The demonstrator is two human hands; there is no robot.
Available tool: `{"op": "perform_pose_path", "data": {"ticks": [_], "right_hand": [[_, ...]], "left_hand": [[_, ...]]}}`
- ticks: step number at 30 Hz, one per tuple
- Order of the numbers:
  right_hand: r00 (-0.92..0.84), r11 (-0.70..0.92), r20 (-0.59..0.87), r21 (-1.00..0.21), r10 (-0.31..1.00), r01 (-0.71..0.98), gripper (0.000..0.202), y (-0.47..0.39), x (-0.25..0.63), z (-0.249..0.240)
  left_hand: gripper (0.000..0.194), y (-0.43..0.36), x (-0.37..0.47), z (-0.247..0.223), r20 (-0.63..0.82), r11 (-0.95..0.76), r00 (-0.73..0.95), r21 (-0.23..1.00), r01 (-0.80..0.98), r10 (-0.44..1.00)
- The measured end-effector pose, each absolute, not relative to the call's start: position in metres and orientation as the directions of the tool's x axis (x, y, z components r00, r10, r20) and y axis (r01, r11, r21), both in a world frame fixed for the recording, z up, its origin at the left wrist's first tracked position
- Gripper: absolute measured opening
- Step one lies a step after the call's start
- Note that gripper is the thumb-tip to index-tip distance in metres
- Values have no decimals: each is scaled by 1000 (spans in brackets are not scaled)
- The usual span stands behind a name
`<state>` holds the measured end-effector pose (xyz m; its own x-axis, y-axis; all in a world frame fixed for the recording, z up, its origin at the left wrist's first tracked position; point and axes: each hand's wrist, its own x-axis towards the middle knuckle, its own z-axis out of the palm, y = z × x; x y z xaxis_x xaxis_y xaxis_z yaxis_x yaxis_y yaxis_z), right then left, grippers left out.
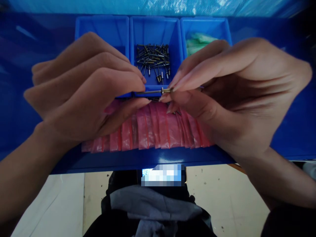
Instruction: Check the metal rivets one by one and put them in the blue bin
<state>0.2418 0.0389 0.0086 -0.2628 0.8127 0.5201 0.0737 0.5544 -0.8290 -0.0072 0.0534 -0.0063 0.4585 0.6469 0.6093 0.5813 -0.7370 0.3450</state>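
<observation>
A single blind rivet with a long thin pin lies level between my two hands, above the front of the middle bin. My right hand pinches its short body end between thumb and fingertips. At the other end, the pin passes between the thumb and index finger of my left hand, which is closed around its tip. Behind them, a heap of similar rivets lies in the middle blue bin. Below my hands, a row of overlapping pink plastic bags spreads along the table; a few metal pieces show at their upper edge.
The left blue bin is partly hidden by my left hand. Green plastic bags sit in the right blue bin. The blue table ends just past the pink bags. A phone with a blurred screen is below the edge, near my lap.
</observation>
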Motion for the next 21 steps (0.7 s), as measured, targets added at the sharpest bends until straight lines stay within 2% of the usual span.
{"op": "perform_pose_path", "data": {"ticks": [3,7,10,13,15,19,21], "right_hand": [[-282,593,560,-805,779,38,17,41,242,7],[-294,587,551,-808,780,43,20,41,242,7],[-262,528,492,-845,830,86,17,35,242,11],[-292,531,490,-844,821,77,18,28,244,13],[-323,543,492,-835,808,89,21,28,243,12],[-285,535,479,-828,830,168,33,43,234,4],[-264,513,460,-837,848,190,38,53,229,0]], "left_hand": [[63,63,-5,-16,608,-704,420,357,614,674],[61,58,-10,-14,575,-668,415,341,661,705],[39,49,-15,-3,466,-618,441,351,704,767],[19,42,-16,9,368,-606,489,357,711,791],[19,43,-15,12,368,-621,507,349,702,780],[17,54,-12,9,554,-769,557,279,575,618],[16,57,-9,8,501,-733,555,294,613,664]]}}
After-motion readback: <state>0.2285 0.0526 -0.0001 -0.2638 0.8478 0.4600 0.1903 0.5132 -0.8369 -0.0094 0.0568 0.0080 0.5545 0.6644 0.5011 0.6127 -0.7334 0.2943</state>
